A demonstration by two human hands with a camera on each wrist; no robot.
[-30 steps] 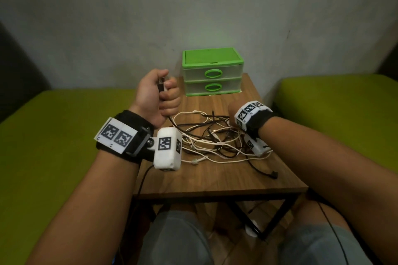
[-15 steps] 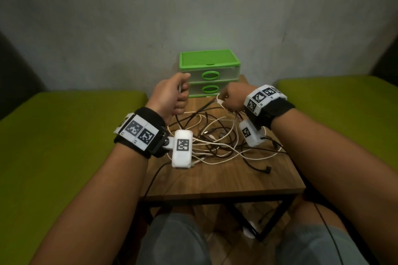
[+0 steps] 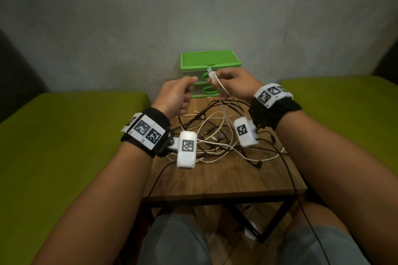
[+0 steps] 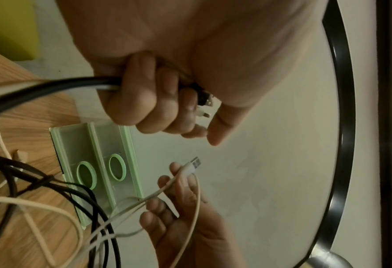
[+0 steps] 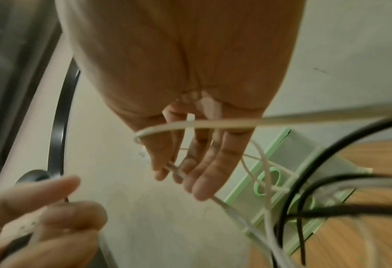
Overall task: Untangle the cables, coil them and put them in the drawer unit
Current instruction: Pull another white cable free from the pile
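A tangle of black and white cables point(image 3: 215, 135) lies on the small wooden table point(image 3: 226, 178). My left hand point(image 3: 183, 94) hovers above its far side as a fist. In the left wrist view its fingers point(image 4: 153, 105) grip a black cable point(image 4: 41, 88) and white plug ends. My right hand point(image 3: 219, 78) pinches a white USB cable point(image 3: 221, 92) just below its plug point(image 3: 210, 71), lifted in front of the green drawer unit point(image 3: 210, 60). Both drawers look closed. A loop of the white cable point(image 5: 190, 125) crosses my right palm.
The drawer unit stands at the table's far edge against a grey wall. Green cushions flank the table on the left point(image 3: 64, 146) and right point(image 3: 344, 103). A black lead point(image 3: 290, 178) hangs over the table's front right edge towards my knees.
My right hand has risen from the tangle with the white USB cable end, towards the drawer unit. My left hand has moved right and forward, still gripping its cable ends.
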